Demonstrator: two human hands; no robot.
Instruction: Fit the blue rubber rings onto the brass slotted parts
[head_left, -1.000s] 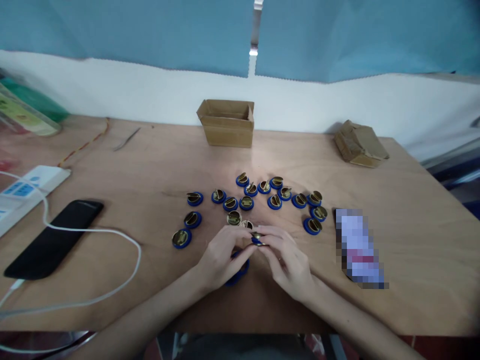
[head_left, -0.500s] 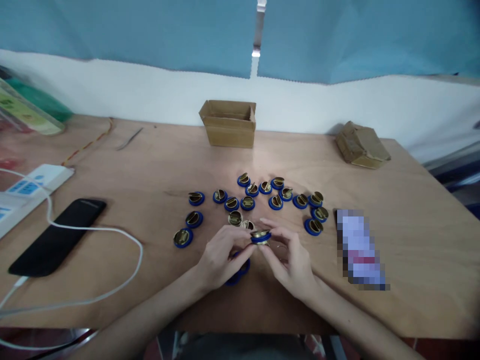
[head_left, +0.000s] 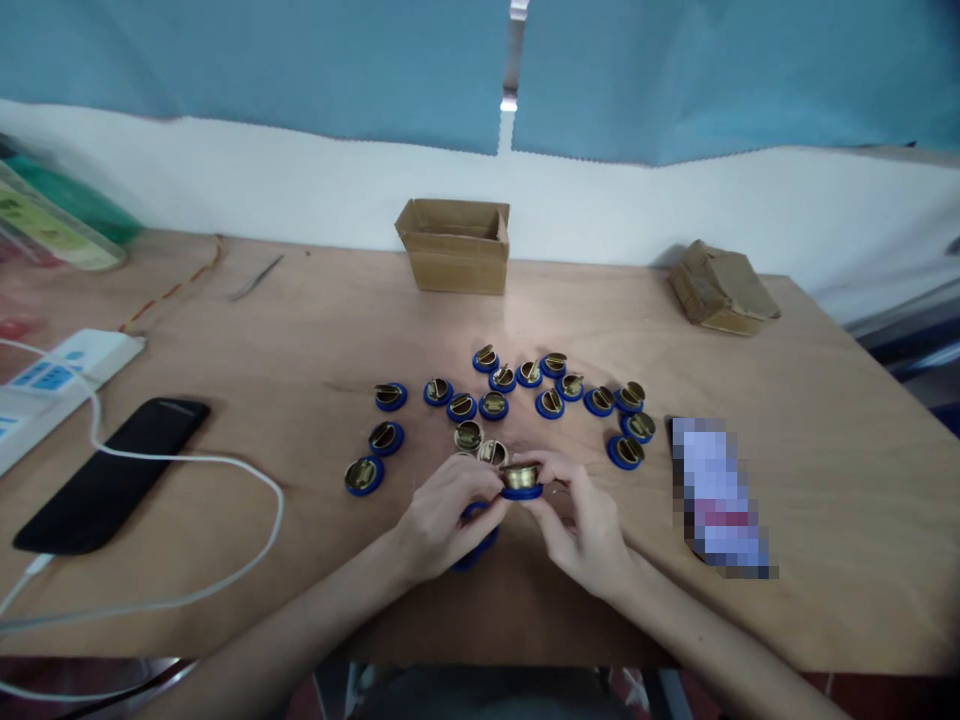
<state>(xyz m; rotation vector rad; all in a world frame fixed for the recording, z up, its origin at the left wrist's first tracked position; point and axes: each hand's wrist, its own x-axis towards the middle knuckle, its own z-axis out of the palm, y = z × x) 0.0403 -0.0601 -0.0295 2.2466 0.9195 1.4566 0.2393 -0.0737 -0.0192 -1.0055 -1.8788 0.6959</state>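
Observation:
Both hands meet at the near middle of the wooden table (head_left: 300, 330). My left hand (head_left: 442, 515) and my right hand (head_left: 581, 520) pinch one small brass cap with a blue ring (head_left: 520, 481) between their fingertips. Loose blue rings (head_left: 474, 545) lie under my left palm, partly hidden. Several finished brass-and-blue caps (head_left: 551, 400) lie in an arc just beyond the hands, and two bare brass caps (head_left: 480, 445) sit close to my left fingers.
An open cardboard box (head_left: 454, 245) stands at the back centre, a crumpled one (head_left: 721, 288) at the back right. A black phone (head_left: 112, 475) with a white cable (head_left: 225, 470) and a power strip (head_left: 52, 385) lie left. A blurred-out object (head_left: 720, 500) lies right. Tweezers (head_left: 255, 278) rest far left.
The cap between my fingers has been turned: its blue ring now sits at the bottom with the brass on top. Both hands stay in place.

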